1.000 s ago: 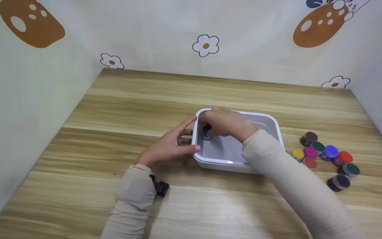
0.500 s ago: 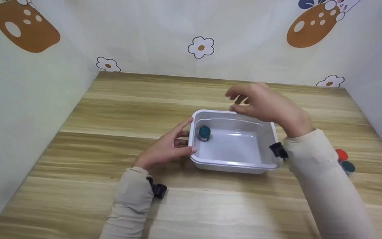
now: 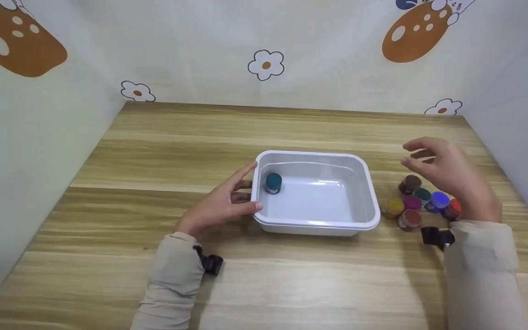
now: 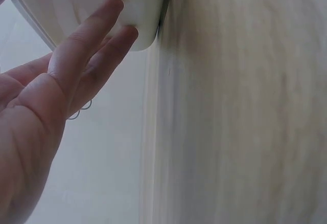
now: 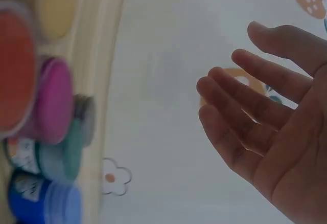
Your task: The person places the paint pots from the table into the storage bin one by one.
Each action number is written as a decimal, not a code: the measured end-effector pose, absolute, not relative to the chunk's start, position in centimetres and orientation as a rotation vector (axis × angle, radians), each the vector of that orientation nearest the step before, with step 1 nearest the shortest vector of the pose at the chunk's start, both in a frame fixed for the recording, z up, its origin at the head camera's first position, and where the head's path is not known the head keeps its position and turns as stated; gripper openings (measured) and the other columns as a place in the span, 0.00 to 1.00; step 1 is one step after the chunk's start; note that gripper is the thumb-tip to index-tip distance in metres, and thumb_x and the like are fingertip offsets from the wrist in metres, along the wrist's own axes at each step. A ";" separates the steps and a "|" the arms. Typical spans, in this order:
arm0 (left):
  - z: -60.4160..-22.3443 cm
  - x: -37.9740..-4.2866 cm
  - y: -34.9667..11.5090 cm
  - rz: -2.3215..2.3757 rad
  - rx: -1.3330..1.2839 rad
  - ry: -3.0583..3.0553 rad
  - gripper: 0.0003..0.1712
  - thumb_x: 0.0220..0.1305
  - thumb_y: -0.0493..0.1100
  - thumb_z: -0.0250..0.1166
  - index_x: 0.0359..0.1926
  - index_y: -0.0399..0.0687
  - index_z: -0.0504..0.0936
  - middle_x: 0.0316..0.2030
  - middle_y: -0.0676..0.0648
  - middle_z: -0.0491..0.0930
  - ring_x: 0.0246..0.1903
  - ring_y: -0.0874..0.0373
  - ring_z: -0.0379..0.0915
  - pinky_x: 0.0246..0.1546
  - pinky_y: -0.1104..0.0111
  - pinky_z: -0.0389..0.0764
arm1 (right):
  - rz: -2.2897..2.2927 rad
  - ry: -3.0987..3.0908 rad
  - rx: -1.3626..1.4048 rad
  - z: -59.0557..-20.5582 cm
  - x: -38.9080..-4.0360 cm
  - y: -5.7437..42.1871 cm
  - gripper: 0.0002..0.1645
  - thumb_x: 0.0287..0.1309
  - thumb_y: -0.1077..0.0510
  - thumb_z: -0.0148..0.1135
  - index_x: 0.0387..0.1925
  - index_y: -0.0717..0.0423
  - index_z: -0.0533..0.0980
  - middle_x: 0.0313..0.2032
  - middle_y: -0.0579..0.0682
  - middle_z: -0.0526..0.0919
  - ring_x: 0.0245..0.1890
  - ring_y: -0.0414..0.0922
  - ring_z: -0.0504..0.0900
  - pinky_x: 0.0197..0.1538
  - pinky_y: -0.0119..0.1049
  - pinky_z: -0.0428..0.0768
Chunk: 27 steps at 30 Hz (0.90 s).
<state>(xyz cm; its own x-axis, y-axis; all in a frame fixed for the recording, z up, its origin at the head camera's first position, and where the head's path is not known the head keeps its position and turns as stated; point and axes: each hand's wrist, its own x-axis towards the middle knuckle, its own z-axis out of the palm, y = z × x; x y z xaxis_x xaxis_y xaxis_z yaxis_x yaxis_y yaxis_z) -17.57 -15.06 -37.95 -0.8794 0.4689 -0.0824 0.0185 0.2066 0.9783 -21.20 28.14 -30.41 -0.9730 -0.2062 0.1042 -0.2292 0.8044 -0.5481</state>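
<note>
Right fingers moved toward jars, loosely parted; left fingers touch tub.

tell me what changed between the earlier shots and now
The right hand let go of the teal-lidded jar, leaving it standing in the white tub, then moved up and out to the right; it now hangs empty near the cluster of jars. The left hand still touches the tub's left end.
</note>
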 end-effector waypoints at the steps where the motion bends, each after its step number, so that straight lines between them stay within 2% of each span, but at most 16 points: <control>1: -37.9 -17.5 -15.1 1.710 0.450 2.128 0.55 0.59 0.44 0.72 0.79 0.62 0.47 0.68 0.36 0.65 0.65 0.43 0.68 0.61 0.54 0.75 | 0.907 -2.967 0.324 -31.1 -21.2 28.7 0.26 0.67 0.52 0.61 0.57 0.68 0.75 0.56 0.68 0.78 0.53 0.65 0.80 0.52 0.43 0.81; 3: -37.9 -17.5 -15.1 1.698 0.437 2.139 0.55 0.59 0.44 0.72 0.79 0.64 0.47 0.68 0.36 0.65 0.65 0.43 0.68 0.62 0.53 0.74 | 0.921 -2.990 0.280 -32.2 -21.3 29.7 0.25 0.67 0.53 0.61 0.56 0.69 0.75 0.55 0.70 0.78 0.54 0.67 0.78 0.54 0.58 0.78; 5: -37.8 -17.5 -15.2 1.686 0.429 2.154 0.54 0.60 0.45 0.72 0.79 0.64 0.47 0.68 0.37 0.66 0.65 0.43 0.68 0.62 0.52 0.74 | 0.935 -3.009 0.251 -33.0 -21.5 30.4 0.25 0.67 0.54 0.60 0.56 0.70 0.74 0.56 0.71 0.77 0.55 0.68 0.77 0.55 0.62 0.76; 12: -37.8 -17.5 -15.0 1.685 0.436 2.159 0.54 0.60 0.45 0.71 0.79 0.64 0.48 0.67 0.36 0.66 0.65 0.43 0.68 0.63 0.52 0.73 | 0.948 -3.105 0.181 -34.1 -21.9 32.0 0.29 0.66 0.53 0.62 0.59 0.70 0.72 0.58 0.72 0.76 0.57 0.67 0.77 0.56 0.56 0.78; 18: -37.9 -17.3 -15.1 1.671 0.430 2.171 0.53 0.61 0.46 0.71 0.79 0.65 0.48 0.67 0.36 0.66 0.65 0.43 0.68 0.63 0.52 0.73 | 1.018 -3.208 0.140 -34.9 -22.4 32.1 0.34 0.65 0.50 0.63 0.63 0.70 0.69 0.58 0.72 0.75 0.57 0.66 0.77 0.60 0.59 0.74; 21: -37.9 -17.3 -15.1 1.685 0.436 2.163 0.53 0.61 0.45 0.71 0.79 0.63 0.49 0.67 0.35 0.66 0.65 0.42 0.68 0.62 0.52 0.74 | 0.999 -3.204 0.174 -35.3 -22.5 32.1 0.31 0.64 0.53 0.64 0.61 0.71 0.71 0.57 0.71 0.76 0.55 0.64 0.79 0.58 0.53 0.76; 25: -38.0 -17.5 -15.0 1.716 0.450 2.134 0.53 0.60 0.44 0.71 0.79 0.61 0.49 0.67 0.35 0.66 0.65 0.43 0.68 0.62 0.54 0.75 | 1.002 -3.189 0.185 -35.6 -22.5 32.2 0.28 0.62 0.56 0.66 0.58 0.70 0.73 0.55 0.70 0.78 0.52 0.58 0.80 0.51 0.32 0.75; 27: -37.9 -17.5 -14.9 1.720 0.454 2.128 0.53 0.60 0.44 0.71 0.79 0.61 0.48 0.67 0.35 0.66 0.65 0.43 0.69 0.61 0.54 0.75 | 1.000 -3.189 0.179 -35.6 -22.6 32.3 0.27 0.62 0.57 0.66 0.58 0.69 0.74 0.54 0.69 0.79 0.51 0.57 0.80 0.48 0.27 0.72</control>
<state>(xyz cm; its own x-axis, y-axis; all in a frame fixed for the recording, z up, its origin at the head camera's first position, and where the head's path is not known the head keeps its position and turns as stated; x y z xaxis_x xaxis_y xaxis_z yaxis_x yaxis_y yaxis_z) -17.52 -14.90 -37.93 -0.8813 0.4658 -0.0801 0.0193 0.2048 0.9786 -22.57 32.26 -35.63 -0.9734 -0.1616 -0.1624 -0.0399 0.8176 -0.5745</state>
